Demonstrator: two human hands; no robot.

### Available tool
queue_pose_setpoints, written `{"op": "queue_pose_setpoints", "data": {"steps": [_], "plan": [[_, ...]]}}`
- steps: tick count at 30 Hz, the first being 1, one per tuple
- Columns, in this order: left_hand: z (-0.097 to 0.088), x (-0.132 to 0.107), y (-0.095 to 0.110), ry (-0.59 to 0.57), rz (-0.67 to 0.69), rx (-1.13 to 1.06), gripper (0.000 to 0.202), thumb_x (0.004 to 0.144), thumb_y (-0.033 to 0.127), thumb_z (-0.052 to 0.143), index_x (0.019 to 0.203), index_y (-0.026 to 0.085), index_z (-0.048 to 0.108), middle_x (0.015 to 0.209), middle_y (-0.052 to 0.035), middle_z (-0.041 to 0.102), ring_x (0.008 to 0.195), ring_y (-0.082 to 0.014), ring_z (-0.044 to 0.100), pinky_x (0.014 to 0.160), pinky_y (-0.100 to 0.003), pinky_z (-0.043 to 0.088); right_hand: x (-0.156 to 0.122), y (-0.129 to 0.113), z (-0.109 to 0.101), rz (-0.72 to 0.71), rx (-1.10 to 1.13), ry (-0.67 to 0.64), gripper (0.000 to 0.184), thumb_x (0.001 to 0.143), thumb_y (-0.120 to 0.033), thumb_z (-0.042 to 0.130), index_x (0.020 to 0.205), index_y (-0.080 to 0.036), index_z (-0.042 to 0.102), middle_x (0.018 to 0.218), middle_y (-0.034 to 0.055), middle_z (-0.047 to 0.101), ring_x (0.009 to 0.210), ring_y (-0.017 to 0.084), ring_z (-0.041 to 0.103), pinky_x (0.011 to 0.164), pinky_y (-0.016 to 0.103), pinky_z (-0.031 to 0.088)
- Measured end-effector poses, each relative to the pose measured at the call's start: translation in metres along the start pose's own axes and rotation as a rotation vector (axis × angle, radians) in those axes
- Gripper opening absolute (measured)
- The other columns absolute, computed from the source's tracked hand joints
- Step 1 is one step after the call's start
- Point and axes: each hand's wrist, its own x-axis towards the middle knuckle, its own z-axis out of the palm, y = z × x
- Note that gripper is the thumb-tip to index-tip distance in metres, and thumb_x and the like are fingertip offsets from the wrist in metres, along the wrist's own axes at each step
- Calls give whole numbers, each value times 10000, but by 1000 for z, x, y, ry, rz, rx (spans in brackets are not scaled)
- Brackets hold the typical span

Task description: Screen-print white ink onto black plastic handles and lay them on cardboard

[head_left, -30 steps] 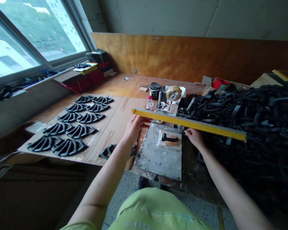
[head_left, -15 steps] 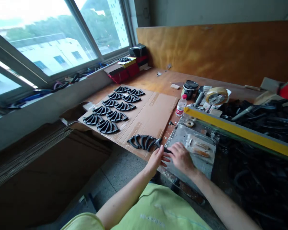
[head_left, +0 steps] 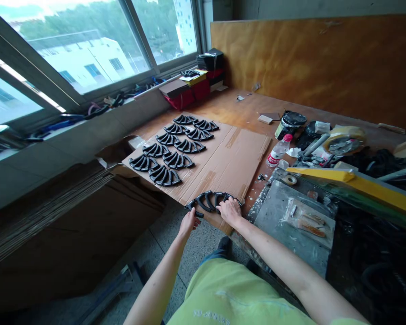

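A row of black curved handle-like pieces (head_left: 208, 201) lies on the front edge of a flat cardboard sheet (head_left: 230, 169). At the row's left end, my left hand (head_left: 188, 222) pinches a short black curved piece (head_left: 199, 215), its tip poking out past the fingers. My right hand (head_left: 230, 211) reaches over the right end of the row, fingers closed on a black piece there; the fingertips are partly hidden. Farther back on the cardboard, several fan-shaped groups of the same black pieces (head_left: 165, 175) lie in two columns.
Right of the cardboard stand a red-capped bottle (head_left: 279, 151) and a black tub (head_left: 292, 122). Nearer lie a grey board (head_left: 274, 212) with a plastic bag of tools (head_left: 307, 219), a tape roll (head_left: 345, 137) and a yellow-edged bar (head_left: 358, 183). Red boxes (head_left: 186, 97) sit by the window.
My hands have moved apart: the left to the row's left end, the right onto its right end. The view has shifted, with the bench appearing farther right.
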Motion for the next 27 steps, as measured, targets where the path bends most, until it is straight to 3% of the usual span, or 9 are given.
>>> {"op": "queue_pose_setpoints", "data": {"steps": [4,8,13,17,21,27], "plan": [[1,10,-4,-26,17,84,517,854,613,292,820,181,575,610,-82,670,571,-215,617,493,-283,436,6,5,-15,67,83,71,268,905,-367,500,972,-211,707,887,105,707,935,244,561,823,348,406],[-4,17,-5,-42,43,192,522,867,589,273,790,183,592,582,-79,670,536,-223,615,527,-300,443,25,41,-28,133,69,149,266,911,-322,476,1013,-207,693,952,101,697,954,239,551,838,340,407],[-8,22,0,-57,56,355,540,869,538,281,623,187,611,566,-101,673,523,-238,618,588,-325,446,41,84,-39,231,-89,38,243,883,-230,490,1021,-204,689,938,139,685,1023,288,525,811,388,405],[-11,23,7,-41,43,468,540,857,485,316,496,196,594,565,-124,673,600,-265,648,646,-338,448,15,68,-40,117,-76,74,301,941,-275,388,1040,-223,667,923,128,678,964,257,544,791,361,392],[-13,24,13,-30,25,535,520,852,474,325,514,195,605,585,-112,686,639,-265,659,661,-336,456,-15,36,-20,45,-17,-105,314,951,-375,383,995,-239,663,858,96,683,895,236,569,720,317,393],[-14,25,19,-56,-6,603,494,855,418,303,558,182,620,583,-78,694,573,-222,649,631,-313,470,-5,21,0,104,-83,-117,300,915,-380,462,935,-165,670,940,140,669,1040,289,522,879,411,368]]}}
